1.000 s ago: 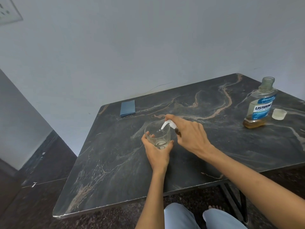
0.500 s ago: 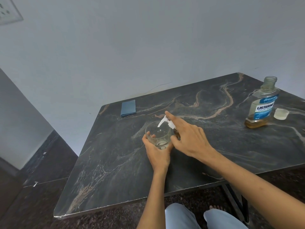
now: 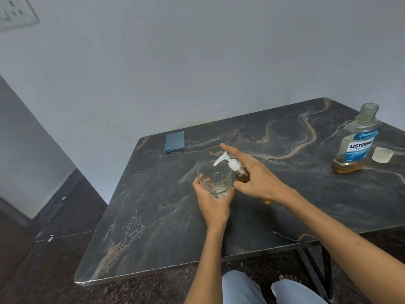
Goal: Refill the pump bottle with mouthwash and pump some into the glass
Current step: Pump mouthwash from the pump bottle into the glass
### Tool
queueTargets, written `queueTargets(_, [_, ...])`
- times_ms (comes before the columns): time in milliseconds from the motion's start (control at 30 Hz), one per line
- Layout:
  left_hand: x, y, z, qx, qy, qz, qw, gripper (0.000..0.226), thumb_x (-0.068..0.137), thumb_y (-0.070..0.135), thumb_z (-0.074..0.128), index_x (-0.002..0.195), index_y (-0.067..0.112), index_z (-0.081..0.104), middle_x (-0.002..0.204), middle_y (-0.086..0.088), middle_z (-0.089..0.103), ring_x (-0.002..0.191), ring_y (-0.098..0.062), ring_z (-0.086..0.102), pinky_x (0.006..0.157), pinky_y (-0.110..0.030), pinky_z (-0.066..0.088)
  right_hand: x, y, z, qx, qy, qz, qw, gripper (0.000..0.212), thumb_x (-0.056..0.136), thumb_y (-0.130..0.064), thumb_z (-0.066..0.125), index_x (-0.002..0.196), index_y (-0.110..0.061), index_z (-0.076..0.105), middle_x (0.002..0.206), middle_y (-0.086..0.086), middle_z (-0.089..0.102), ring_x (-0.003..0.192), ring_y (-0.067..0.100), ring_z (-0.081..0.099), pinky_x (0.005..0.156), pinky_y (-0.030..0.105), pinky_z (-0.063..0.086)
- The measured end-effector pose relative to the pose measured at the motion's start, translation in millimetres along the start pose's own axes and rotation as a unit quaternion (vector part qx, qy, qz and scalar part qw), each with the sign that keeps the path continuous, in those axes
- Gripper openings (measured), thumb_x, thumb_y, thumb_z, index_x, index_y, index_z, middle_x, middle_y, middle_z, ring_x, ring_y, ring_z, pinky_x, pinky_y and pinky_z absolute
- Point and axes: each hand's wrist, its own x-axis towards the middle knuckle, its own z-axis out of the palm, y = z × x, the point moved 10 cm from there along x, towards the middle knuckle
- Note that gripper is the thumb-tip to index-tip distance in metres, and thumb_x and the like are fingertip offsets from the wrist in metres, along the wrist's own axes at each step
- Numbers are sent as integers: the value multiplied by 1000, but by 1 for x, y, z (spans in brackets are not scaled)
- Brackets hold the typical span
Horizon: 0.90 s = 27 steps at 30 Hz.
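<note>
At the middle of a dark marble-patterned tabletop point(image 3: 153, 216), a person's left hand point(image 3: 213, 201) wraps its fingers and thumb round a clear glass point(image 3: 214, 177) that stands on the surface. Just beside it, the right hand point(image 3: 258, 178) grips a small pump bottle point(image 3: 240, 173) of amber liquid, tilted toward the glass so that the white nozzle hangs over the rim. The index finger is stretched out straight above the pump head, not pressing it, while the other fingers curl round the bottle's body. A thin pool of liquid shows at the bottom of the glass.

Near the tabletop's far right edge stands an uncapped Listerine mouthwash bottle point(image 3: 357, 141), amber liquid low in its base, with its clear cap point(image 3: 382, 154) just beside it. A blue folded cloth point(image 3: 174, 141) lies at the far left corner.
</note>
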Motion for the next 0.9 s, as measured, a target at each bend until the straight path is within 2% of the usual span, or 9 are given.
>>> queueTargets(100, [0,-1,0,-5,-4,-4,1000,87,60,22,87,127,31,33,123,1,52,110,-17,56,96,-40,48,1,-2,1,-12,5,10,1000,88,69,-8,55,130,-64,24,108,-35,47,77,-6,55,77,34,49])
queueTargets(133, [0,-1,1,-7,-5,-4,1000,88,60,22,88,128,30,33,123,0,51,111,-17,56,96,-40,48,1,0,1,-15,6,15,1000,85,69,-8,55,127,-63,26,103,-36,48,74,-6,55,75,34,47])
queueTargets(233, [0,0,1,-12,-6,-2,1000,88,59,19,88,127,30,33,124,-1,51,111,-18,55,97,-40,48,1,3,1,-41,-1,20,999,76,68,-9,54,122,-58,30,88,-19,56,61,6,52,63,26,41])
queueTargets(300, [0,0,2,-15,-9,-1,1000,88,59,19,88,126,32,32,124,0,50,112,-17,55,97,-39,49,1,4,2,-56,-7,20,998,71,68,-10,54,119,-54,31,79,-21,50,61,5,50,56,22,36])
queueTargets(467, [0,0,2,-14,-9,-1,1000,87,60,20,87,126,33,32,125,0,50,112,-18,55,97,-40,48,2,6,6,1,-19,27,999,65,68,-11,56,107,-57,31,79,-14,54,63,11,54,54,30,49])
queueTargets(600, [0,2,1,-12,-7,6,1000,86,60,20,87,124,35,32,122,1,51,111,-17,56,95,-37,49,4,12,13,95,-59,40,993,86,70,-6,55,129,-61,25,88,3,63,53,17,60,43,29,52])
queueTargets(667, [0,2,1,-10,-5,9,1000,86,60,20,88,124,34,32,122,1,51,111,-17,56,94,-35,49,4,16,17,130,-82,48,987,95,72,-4,56,134,-64,16,94,-3,61,51,20,63,41,29,52])
queueTargets(767, [0,1,1,-5,-4,10,1000,86,60,21,88,126,30,33,122,0,51,112,-17,55,95,-36,49,4,20,19,132,-98,42,986,88,75,-5,57,133,-60,22,97,-2,57,52,18,65,42,29,52])
queueTargets(900, [1,0,1,-4,-5,7,1000,90,60,21,88,130,28,32,125,-1,50,114,-17,54,96,-34,48,3,25,20,141,-100,50,984,74,73,-5,57,126,-50,31,84,4,60,49,19,62,41,27,49])
